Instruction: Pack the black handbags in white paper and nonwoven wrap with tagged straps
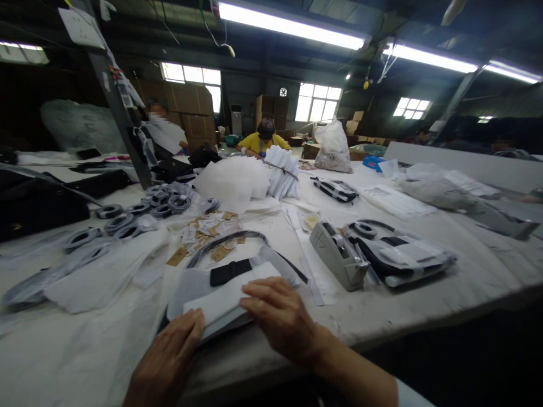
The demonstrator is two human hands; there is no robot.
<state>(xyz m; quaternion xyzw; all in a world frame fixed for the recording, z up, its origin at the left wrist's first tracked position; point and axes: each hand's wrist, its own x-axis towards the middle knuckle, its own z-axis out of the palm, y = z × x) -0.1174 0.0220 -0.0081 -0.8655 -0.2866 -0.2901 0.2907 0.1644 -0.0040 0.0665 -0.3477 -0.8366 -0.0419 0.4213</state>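
Observation:
In front of me, near the table's front edge, lies a dark bag with a grey strap [229, 237] looped behind it. A folded white foam sheet [231, 297] covers its front, and a black patch [230, 272] shows above the sheet. My left hand [169, 353] rests on the sheet's left end, its fingers straight and side by side; the thumb is hidden. The fingers of my right hand [280, 311] curl over the sheet's right part and grip it. The bag's underside is out of sight.
Right of the bag stand a grey tape dispenser [339, 254] and a wrapped bag [407, 257]. Paper tags [207, 229] lie behind my bag, with several coiled straps [127, 223] to the left. A bundle of white foam [282, 172] lies farther back. A person in yellow [263, 144] sits opposite.

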